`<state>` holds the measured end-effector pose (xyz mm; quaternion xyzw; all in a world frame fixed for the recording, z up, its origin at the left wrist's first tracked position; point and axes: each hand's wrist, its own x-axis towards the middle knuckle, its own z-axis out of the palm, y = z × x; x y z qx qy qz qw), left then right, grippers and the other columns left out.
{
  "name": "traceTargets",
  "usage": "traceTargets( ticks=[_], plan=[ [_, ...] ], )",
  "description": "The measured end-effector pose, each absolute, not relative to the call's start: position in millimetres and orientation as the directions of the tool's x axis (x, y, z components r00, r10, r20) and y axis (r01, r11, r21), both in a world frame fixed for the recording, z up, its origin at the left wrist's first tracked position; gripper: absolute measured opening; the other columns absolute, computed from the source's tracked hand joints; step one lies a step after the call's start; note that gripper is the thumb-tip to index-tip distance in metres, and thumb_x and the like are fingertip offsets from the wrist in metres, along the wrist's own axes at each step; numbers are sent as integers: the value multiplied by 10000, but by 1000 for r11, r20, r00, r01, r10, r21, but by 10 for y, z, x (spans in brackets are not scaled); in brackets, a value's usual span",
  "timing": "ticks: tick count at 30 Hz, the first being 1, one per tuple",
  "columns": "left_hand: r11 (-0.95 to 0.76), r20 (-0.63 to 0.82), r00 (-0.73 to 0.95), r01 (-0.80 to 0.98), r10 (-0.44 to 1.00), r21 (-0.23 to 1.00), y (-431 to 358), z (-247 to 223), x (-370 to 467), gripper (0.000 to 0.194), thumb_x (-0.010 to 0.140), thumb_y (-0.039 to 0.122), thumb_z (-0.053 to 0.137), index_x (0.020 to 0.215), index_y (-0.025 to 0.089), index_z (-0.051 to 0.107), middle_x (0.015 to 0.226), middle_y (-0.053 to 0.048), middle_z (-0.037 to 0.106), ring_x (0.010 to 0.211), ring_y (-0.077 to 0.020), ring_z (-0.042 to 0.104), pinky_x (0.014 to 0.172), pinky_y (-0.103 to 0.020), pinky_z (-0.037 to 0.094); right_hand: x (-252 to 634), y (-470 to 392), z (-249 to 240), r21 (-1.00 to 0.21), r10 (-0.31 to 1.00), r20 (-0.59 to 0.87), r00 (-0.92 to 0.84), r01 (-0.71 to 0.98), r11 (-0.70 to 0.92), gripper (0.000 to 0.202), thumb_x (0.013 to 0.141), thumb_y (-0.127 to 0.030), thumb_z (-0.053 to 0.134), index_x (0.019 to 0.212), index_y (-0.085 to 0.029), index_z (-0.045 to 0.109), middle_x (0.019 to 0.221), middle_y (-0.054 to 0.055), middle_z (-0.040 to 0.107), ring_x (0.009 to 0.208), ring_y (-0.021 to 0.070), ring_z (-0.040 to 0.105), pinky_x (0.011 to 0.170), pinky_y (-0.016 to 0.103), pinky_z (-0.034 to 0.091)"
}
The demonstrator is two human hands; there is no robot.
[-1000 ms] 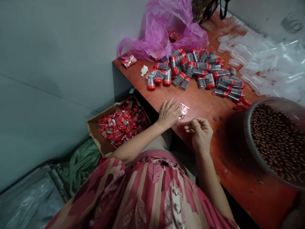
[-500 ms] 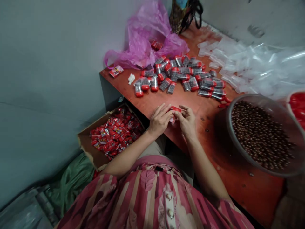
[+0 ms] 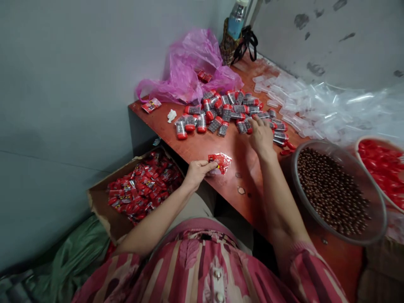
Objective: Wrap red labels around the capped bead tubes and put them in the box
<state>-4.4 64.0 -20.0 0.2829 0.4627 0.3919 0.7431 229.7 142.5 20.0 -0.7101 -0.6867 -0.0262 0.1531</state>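
Note:
Near the table's front edge, my left hand [image 3: 196,173] is closed, pinching a small red printed plastic sachet [image 3: 222,162] between thumb and fingers. The sachet lies flat and spread toward the right. My right hand [image 3: 263,138] reaches over the right part of a pile of small clear tubes [image 3: 226,112] with red caps and dark beads inside. Its fingers are stretched out and apart, with the tips at the tubes; a firm grip on any tube does not show.
A cardboard box [image 3: 97,214] of red filled packets stands low at the left. Pink plastic bag [image 3: 179,63] lies at the back. At the right are a tub of brown beads [image 3: 334,193], a tub of red caps [image 3: 381,168] and empty clear tubes [image 3: 303,101]. A bottle [image 3: 236,21] stands behind.
My right hand has left the sachet and moved forward to the tube pile. My left hand keeps the sachet, now showing more fully. The camera view has shifted slightly.

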Motion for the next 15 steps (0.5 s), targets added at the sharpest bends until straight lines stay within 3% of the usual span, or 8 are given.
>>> traceTargets(
  ticks=[2, 4, 7, 11, 15],
  plan=[
    [519, -462, 239, -353, 854, 778, 647, -187, -69, 345, 505, 396, 818, 570, 98, 655, 520, -13, 599, 472, -84, 535, 521, -219, 461, 2458, 1605, 190, 33, 988, 147, -47, 999, 43, 444, 861, -148, 386, 1290, -197, 490, 1444, 140, 377, 1292, 357, 330, 939, 551, 348],
    [517, -478, 203, -416, 854, 748, 660, -179, -107, 348, 489, 386, 828, 573, 100, 649, 514, 0, 586, 461, -70, 518, 509, -209, 459, 2554, 1692, 163, 131, 995, 55, -77, 989, 69, 481, 868, -129, 355, 1336, -204, 438, 1453, 141, 362, 1285, 353, 340, 922, 545, 357],
    [545, -516, 210, -502, 830, 672, 680, -178, -162, 363, 499, 386, 828, 619, 94, 648, 572, -22, 619, 499, -82, 551, 501, -206, 469, 2583, 1677, 136, 188, 997, 13, -79, 979, 75, 459, 881, -223, 409, 1339, -202, 433, 1347, 174, 472, 1175, 350, 440, 877, 505, 378],
    [549, -554, 213, -622, 805, 558, 696, -170, -173, 346, 531, 349, 826, 685, 108, 632, 617, -14, 630, 534, -86, 577, 493, -195, 484, 2496, 1527, 128, 239, 997, -22, -72, 968, 76, 457, 859, -479, 470, 1180, -168, 569, 1108, 188, 596, 1061, 345, 486, 846, 475, 368],
    [508, -573, 175, -705, 801, 495, 699, -143, -151, 313, 559, 290, 821, 721, 119, 616, 645, 3, 633, 554, -91, 598, 510, -205, 517, 2432, 1404, 52, 204, 997, 10, -77, 976, 74, 487, 875, -506, 433, 1077, -88, 582, 1075, 207, 593, 1013, 320, 520, 805, 398, 392]
  ],
)
